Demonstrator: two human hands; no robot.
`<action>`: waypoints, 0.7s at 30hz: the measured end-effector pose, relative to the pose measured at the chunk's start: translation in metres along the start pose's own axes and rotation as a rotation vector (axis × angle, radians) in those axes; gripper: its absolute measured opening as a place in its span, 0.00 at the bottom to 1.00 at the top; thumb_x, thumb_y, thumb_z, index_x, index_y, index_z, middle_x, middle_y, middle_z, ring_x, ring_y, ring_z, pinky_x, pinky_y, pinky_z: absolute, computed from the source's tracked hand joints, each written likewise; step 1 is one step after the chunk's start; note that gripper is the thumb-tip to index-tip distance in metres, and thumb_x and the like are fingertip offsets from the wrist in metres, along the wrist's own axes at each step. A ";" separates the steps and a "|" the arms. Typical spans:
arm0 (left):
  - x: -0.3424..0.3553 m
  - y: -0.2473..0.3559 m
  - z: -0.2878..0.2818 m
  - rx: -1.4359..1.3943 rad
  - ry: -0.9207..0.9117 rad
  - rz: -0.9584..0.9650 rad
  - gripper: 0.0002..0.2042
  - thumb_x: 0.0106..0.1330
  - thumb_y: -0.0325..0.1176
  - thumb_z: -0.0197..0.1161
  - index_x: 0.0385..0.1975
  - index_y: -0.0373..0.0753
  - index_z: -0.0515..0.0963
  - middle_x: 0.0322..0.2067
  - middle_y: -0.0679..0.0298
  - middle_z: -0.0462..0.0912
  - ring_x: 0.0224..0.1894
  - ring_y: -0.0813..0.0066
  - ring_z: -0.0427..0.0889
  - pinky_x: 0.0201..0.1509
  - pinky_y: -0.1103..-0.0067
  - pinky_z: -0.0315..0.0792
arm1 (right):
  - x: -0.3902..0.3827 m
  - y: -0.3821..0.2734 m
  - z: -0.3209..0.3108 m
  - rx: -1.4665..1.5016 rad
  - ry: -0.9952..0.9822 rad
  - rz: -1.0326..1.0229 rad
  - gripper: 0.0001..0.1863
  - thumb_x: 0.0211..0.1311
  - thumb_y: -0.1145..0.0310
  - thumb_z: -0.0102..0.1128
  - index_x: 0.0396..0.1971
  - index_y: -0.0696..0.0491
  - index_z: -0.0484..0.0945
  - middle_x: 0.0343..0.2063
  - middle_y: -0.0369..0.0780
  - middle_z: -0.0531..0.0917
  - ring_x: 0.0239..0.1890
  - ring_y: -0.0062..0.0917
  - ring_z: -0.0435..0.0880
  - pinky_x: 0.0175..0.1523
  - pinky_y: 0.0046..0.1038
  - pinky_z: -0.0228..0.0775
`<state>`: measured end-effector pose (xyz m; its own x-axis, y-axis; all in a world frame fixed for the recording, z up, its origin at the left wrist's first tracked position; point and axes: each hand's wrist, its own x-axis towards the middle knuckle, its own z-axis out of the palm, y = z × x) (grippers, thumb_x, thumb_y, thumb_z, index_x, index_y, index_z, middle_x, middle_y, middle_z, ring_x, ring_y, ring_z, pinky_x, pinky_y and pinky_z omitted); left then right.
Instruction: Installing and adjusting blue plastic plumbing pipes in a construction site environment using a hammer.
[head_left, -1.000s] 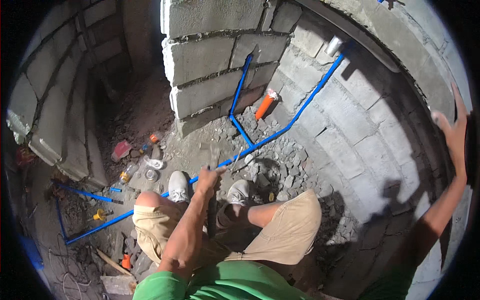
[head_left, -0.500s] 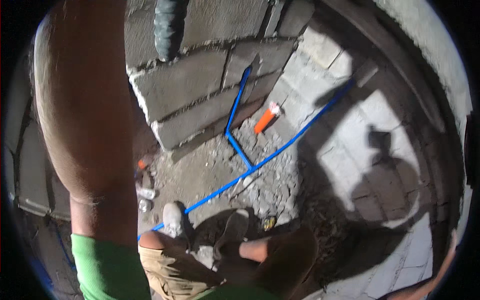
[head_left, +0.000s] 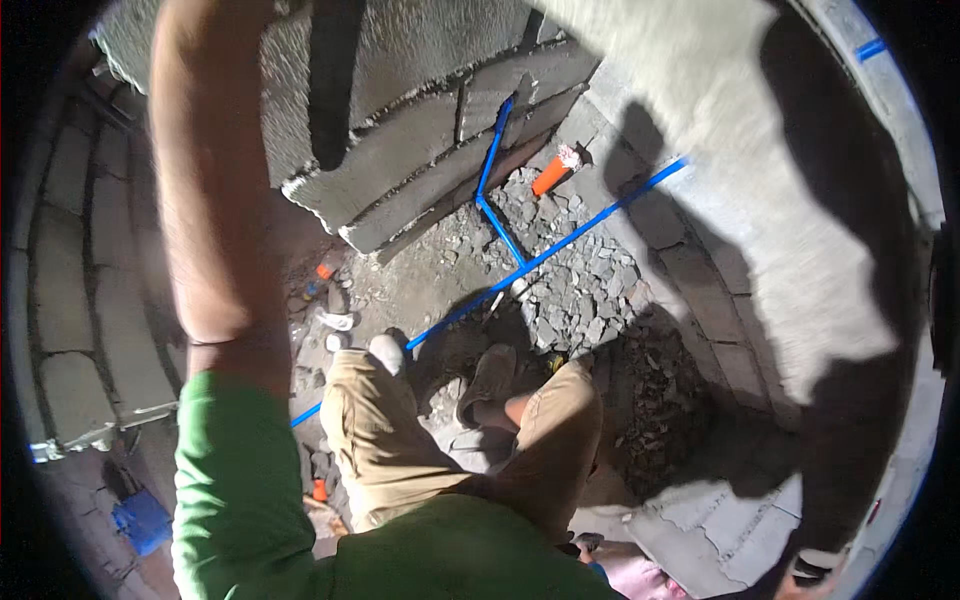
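A branched blue pipe (head_left: 565, 243) crosses the floor (head_left: 400, 290). Near the floor's far right corner, an orange pipe (head_left: 549, 179) tilts up by grey rubble (head_left: 590, 275). Toward its left edge lies a white scrap (head_left: 335, 321).

No legible text, labels, brands, numbers or signs in view — nothing readable.
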<state>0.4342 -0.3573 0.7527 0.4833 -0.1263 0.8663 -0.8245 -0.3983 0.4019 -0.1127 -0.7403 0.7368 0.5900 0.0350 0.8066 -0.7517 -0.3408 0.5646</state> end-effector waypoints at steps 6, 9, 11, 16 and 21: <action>0.027 -0.010 -0.040 -0.465 -0.280 -0.327 0.25 0.57 0.46 0.73 0.45 0.33 0.76 0.36 0.62 0.83 0.32 0.77 0.80 0.32 0.80 0.74 | 0.026 -0.027 -0.014 0.359 -0.268 0.128 0.51 0.46 0.41 0.71 0.63 0.60 0.61 0.58 0.48 0.70 0.57 0.43 0.73 0.61 0.41 0.64; 0.032 -0.013 -0.043 -0.492 -0.254 -0.368 0.17 0.56 0.37 0.73 0.40 0.33 0.78 0.31 0.64 0.85 0.25 0.83 0.80 0.18 0.85 0.71 | 0.047 -0.038 -0.027 0.496 -0.267 0.124 0.41 0.55 0.52 0.70 0.62 0.60 0.65 0.58 0.46 0.74 0.60 0.34 0.73 0.66 0.32 0.60; 0.037 -0.012 -0.058 -0.289 -0.366 -0.521 0.28 0.49 0.50 0.75 0.41 0.34 0.78 0.37 0.54 0.82 0.43 0.61 0.79 0.51 0.68 0.72 | 0.051 -0.029 -0.038 0.551 -0.420 0.277 0.26 0.63 0.59 0.63 0.55 0.60 0.72 0.52 0.46 0.77 0.56 0.35 0.75 0.63 0.38 0.65; 0.044 -0.015 -0.056 -0.097 -0.387 -0.278 0.31 0.50 0.52 0.75 0.44 0.32 0.79 0.35 0.53 0.80 0.44 0.57 0.78 0.54 0.67 0.71 | -0.003 0.089 0.064 0.726 -0.681 0.428 0.18 0.69 0.67 0.49 0.50 0.64 0.76 0.49 0.48 0.80 0.53 0.33 0.78 0.60 0.35 0.69; 0.043 -0.017 -0.057 -0.009 -0.400 -0.227 0.30 0.50 0.52 0.75 0.42 0.30 0.79 0.29 0.54 0.80 0.41 0.56 0.78 0.50 0.66 0.72 | 0.020 0.061 0.082 0.184 -0.528 -0.198 0.20 0.69 0.63 0.52 0.49 0.66 0.76 0.44 0.51 0.80 0.49 0.39 0.77 0.61 0.38 0.66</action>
<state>0.4528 -0.3042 0.8002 0.7259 -0.3786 0.5742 -0.6865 -0.4489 0.5720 -0.1230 -0.8377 0.7731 0.8161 -0.3412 0.4665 -0.5766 -0.5347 0.6177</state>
